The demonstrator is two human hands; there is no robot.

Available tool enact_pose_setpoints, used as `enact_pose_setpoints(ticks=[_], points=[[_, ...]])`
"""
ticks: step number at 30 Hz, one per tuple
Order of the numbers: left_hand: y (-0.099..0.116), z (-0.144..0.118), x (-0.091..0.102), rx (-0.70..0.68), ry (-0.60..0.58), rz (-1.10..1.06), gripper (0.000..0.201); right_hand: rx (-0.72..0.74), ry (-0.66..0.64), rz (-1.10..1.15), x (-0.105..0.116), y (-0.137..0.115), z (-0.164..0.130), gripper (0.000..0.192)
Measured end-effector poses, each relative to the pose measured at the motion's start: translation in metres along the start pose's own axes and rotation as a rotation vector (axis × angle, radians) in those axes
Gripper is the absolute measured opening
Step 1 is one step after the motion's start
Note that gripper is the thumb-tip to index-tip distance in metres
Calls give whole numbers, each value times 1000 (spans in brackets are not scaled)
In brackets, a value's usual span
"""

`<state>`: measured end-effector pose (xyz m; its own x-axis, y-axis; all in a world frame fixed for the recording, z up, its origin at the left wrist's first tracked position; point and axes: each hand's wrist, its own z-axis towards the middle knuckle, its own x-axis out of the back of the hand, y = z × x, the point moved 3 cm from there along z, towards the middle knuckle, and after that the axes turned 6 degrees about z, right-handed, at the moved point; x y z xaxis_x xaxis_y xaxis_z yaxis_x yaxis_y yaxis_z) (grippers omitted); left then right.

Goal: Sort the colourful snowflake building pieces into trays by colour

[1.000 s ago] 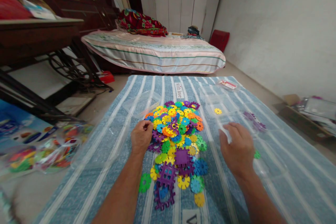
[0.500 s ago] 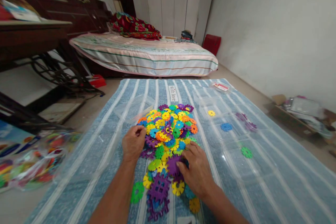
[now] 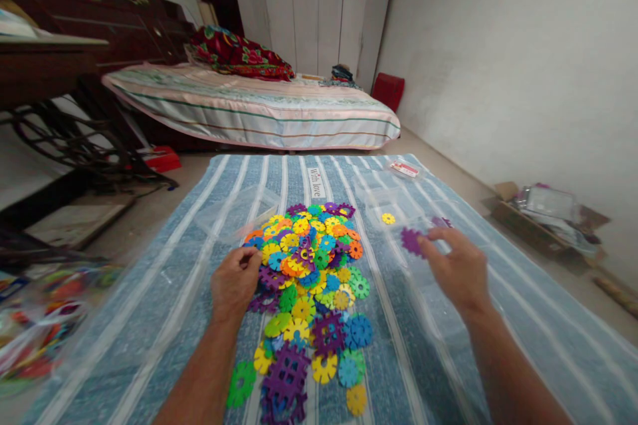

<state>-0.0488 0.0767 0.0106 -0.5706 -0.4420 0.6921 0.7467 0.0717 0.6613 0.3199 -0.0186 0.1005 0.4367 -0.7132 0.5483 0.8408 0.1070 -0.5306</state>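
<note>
The right hand (image 3: 456,269) has its fingers (image 3: 432,234) pinched on a purple disc (image 3: 411,240), lifted clear of the striped cloth (image 3: 498,305) and carried out toward two o'clock of the heap. The left hand (image 3: 234,282) rests at nine o'clock of the pile of coloured discs (image 3: 309,259), fingers curled together against its edge; whether they grip a piece I cannot tell. By the look of it the step in hand is sorting: one purple piece is drawn out and moved toward the clear plastic trays (image 3: 393,202), where a yellow disc (image 3: 388,218) lies alone at one o'clock. The next move would call for finding the matching compartment and parting the fingers over it. The trays are transparent and hard to trace, so their walls are uncertain. A bed (image 3: 259,109) stands at twelve o'clock beyond the cloth.
</note>
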Motion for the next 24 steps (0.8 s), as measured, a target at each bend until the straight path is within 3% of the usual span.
enact_pose_setpoints(ticks=[3,7,11,16,20,24], points=[[0,0,0,-18,12,-4,21,22,143,-330,23,48,37,33],[1,-1,0,-35,17,6,21,-10,126,-517,30,78,53,38],[1,-2,0,-19,16,33,23,91,45,-233,16,48,19,35],[1,-3,-1,-40,9,27,25,206,-273,124,-15,-21,-48,18],[0,-4,-3,-33,13,15,25,163,-590,138,-39,-48,-84,16],[1,-5,-3,-31,12,9,22,113,-757,52,-47,-52,-97,11]])
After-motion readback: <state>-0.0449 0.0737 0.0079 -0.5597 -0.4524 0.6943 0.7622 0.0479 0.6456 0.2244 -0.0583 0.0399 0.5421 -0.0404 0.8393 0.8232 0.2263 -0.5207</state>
